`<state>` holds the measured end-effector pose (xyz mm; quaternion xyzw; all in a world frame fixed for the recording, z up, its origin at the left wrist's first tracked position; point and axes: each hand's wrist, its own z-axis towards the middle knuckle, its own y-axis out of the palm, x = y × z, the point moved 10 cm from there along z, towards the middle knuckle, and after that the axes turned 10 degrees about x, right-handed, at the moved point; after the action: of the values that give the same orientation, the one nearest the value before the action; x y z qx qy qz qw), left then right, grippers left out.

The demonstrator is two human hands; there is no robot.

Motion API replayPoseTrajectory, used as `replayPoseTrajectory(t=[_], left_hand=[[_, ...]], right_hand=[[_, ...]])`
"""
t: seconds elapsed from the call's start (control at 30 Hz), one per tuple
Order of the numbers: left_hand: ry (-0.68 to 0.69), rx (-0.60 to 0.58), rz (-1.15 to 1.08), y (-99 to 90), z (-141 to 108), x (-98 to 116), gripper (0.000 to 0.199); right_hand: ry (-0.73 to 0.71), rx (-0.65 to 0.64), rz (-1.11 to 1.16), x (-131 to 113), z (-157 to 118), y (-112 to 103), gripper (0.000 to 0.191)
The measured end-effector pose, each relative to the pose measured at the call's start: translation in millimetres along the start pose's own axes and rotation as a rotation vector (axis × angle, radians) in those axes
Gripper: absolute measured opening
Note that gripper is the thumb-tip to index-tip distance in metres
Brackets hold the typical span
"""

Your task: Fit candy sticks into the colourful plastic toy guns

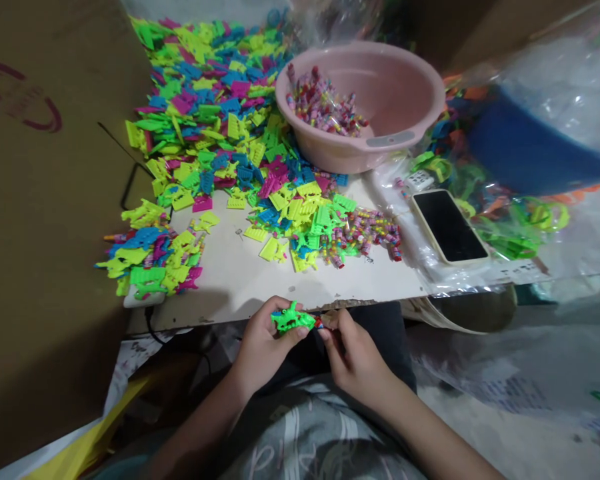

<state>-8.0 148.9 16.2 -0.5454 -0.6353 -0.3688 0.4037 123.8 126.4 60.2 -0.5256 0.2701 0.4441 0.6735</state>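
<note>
Just in front of the table edge, my left hand (264, 347) is closed around a bright green plastic toy piece (294, 321). Against its right end, my right hand (351, 347) pinches a small candy roll (319, 323) with a red end, mostly covered by the fingers. Beyond my hands lies a heap of yellow, green, blue and pink plastic pieces (300, 210). Beside it is a small pile of wrapped candy rolls (367, 233). At the left, more plastic pieces (145, 257) are mixed with a few candy rolls.
A pink basin (405, 87) holding candy rolls stands at the back. On the right, a phone (450, 225) lies on clear plastic bags near a blue container (540, 147). A cardboard box (45, 220) walls off the left. A white adapter (143, 298) sits at the table's front left.
</note>
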Motion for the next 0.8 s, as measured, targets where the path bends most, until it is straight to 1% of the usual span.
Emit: replayPoseTrajectory(t=[0.07, 0.13, 0.23, 0.3, 0.4, 0.5, 0.67, 0.73, 0.8], left_hand=[[-0.046, 0.027, -0.065, -2.2, 1.8, -7.9, 0.032], [-0.099, 0.051, -0.135, -3.2, 2.9, -16.5, 0.031], [-0.160, 0.094, -0.246, -3.1, 1.7, -28.1, 0.029], [-0.185, 0.136, -0.320, -3.3, -1.0, -35.8, 0.032], [-0.220, 0.171, -0.408, -0.7, -6.2, -47.6, 0.035], [-0.256, 0.153, -0.443, 5.7, -10.1, -55.0, 0.035], [-0.246, 0.190, -0.484, 5.5, -13.4, -54.3, 0.035], [-0.239, 0.210, -0.489, 3.2, -15.9, -55.6, 0.035], [-0.244, 0.234, -0.479, 0.3, -19.9, -61.3, 0.036]], right_hand=[[-0.024, -0.025, -0.097, -1.1, -1.5, 7.2, 0.009], [-0.061, -0.031, -0.211, -1.7, -4.7, 16.5, 0.020], [-0.117, 0.040, -0.332, -0.1, -11.2, 25.7, 0.040], [-0.121, 0.096, -0.381, 5.8, -15.2, 27.6, 0.046], [-0.098, 0.101, -0.407, 18.7, -17.5, 28.6, 0.048], [-0.107, 0.068, -0.387, 25.4, -16.0, 27.0, 0.048], [-0.173, 0.074, -0.382, 22.4, -13.1, 24.7, 0.050], [-0.192, 0.067, -0.371, 21.5, -15.3, 28.5, 0.049], [-0.193, 0.051, -0.355, 23.0, -20.5, 33.9, 0.047]])
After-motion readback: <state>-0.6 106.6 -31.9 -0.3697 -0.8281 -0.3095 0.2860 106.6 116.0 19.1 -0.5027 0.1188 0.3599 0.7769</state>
